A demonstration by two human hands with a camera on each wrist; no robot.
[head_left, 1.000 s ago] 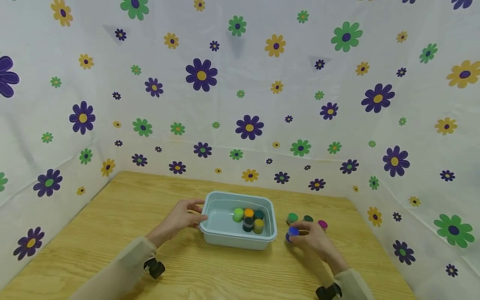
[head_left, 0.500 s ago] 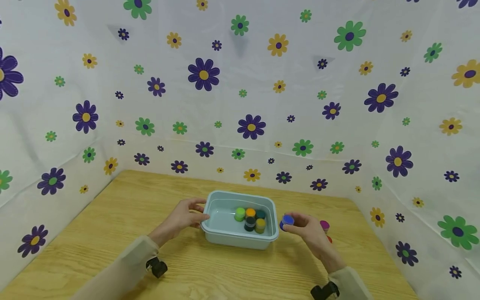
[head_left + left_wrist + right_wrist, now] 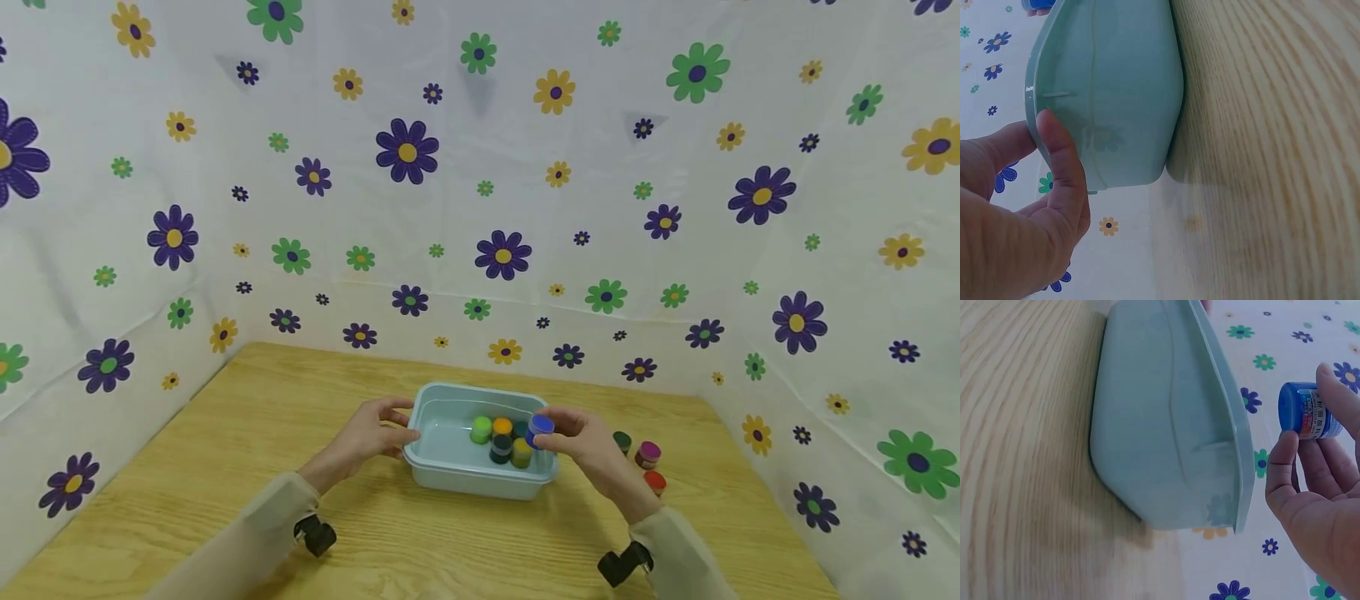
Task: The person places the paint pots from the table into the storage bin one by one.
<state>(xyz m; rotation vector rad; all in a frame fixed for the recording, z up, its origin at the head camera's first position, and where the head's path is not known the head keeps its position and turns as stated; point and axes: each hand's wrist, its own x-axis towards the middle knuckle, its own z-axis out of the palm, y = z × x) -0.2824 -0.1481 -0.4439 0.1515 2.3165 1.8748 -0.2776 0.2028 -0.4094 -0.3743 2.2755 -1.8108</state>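
My right hand (image 3: pixel 588 450) pinches a blue paint jar (image 3: pixel 540 428) between thumb and fingers, above the right end of a pale blue plastic tub (image 3: pixel 480 482). In the right wrist view the blue jar (image 3: pixel 1293 407) lies sideways to the camera, a printed label on its side, apart from the rim. My left hand (image 3: pixel 365 437) holds the tub's left end; the left wrist view has thumb and fingers at the rim (image 3: pixel 1030 94). Inside the tub stand several jars: light green (image 3: pixel 482 429), orange (image 3: pixel 502 427), black (image 3: pixel 501 449), ochre (image 3: pixel 521 452) and a partly hidden dark teal one (image 3: pixel 519 428).
To the right of my right hand, dark green (image 3: pixel 622 441), magenta (image 3: pixel 648 454) and red (image 3: pixel 655 482) jars stand on the wooden table (image 3: pixel 450 550). A flower-printed sheet (image 3: pixel 480 208) hangs behind the table and along both sides.
My right hand has lifted the blue jar off the table and carried it left, over the tub's right rim. The left hand keeps its place on the tub.
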